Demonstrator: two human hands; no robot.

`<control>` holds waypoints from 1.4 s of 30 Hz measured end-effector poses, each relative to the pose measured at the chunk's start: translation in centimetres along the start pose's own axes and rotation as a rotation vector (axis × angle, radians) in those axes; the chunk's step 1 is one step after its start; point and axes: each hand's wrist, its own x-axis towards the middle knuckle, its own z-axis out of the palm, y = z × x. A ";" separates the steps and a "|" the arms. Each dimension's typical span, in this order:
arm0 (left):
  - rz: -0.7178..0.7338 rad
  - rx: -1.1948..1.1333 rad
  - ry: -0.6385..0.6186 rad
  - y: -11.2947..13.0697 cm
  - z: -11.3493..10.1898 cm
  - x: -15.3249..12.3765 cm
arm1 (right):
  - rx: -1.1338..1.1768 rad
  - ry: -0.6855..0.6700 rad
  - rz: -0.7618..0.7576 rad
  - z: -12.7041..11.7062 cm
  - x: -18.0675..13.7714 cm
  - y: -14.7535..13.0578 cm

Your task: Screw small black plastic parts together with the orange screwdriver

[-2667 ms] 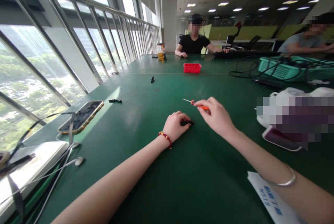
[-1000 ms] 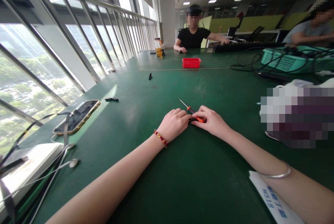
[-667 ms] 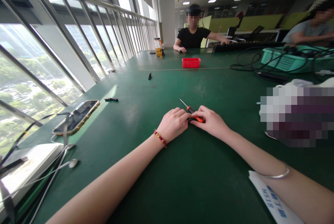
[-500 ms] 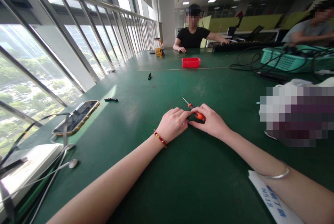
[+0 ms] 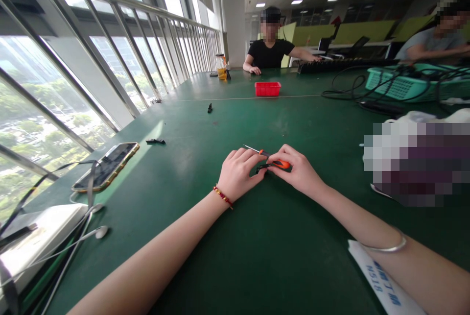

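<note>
My right hand [image 5: 298,170] is closed around an orange-and-black screwdriver [image 5: 281,163], whose thin metal shaft points to the left, past the fingers of my other hand. Between the fingertips of my left hand [image 5: 238,170] is a small black part [image 5: 261,167], partly covered by the fingers. Both hands meet just above the green table, with the fingertips close together. Two similar dark pieces lie farther off: a black piece [image 5: 155,141] to the left and a smaller black piece [image 5: 210,108] beyond it.
A phone [image 5: 106,165], white earphones [image 5: 102,231] and cables lie at the left. A red bin [image 5: 268,89] stands ahead, a teal basket [image 5: 398,84] with cables at the right. A person in black [image 5: 270,53] sits across the table [image 5: 220,256]; a metal railing [image 5: 121,16] runs along the left.
The screwdriver has turned, so its shaft now points more to the left and lies lower. The black part shows more between my fingers, and my left hand has shifted slightly left.
</note>
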 end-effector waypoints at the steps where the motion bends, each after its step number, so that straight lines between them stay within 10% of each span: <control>1: -0.005 -0.003 0.005 -0.1 0.0 0.0 | 0.006 0.001 0.001 0.0 0.0 0.0; 8: -0.029 -0.067 -0.006 -0.3 0.0 0.0 | 0.037 0.015 -0.005 -0.5 0.0 -0.3; 14: 0.067 -0.173 -0.278 -0.5 -1.0 -0.4 | 0.133 0.163 0.127 -0.9 0.5 1.6; 23: -0.194 -0.257 -0.321 -0.7 -0.7 -0.6 | 0.141 0.132 0.169 -0.8 0.5 2.1; 34: -0.851 0.332 -0.190 -11.2 -11.9 -9.4 | 0.112 0.077 0.189 -0.5 0.6 1.8; 42: -1.049 0.389 -0.214 -12.5 -14.6 -10.1 | 0.108 0.076 0.191 -0.5 0.5 2.0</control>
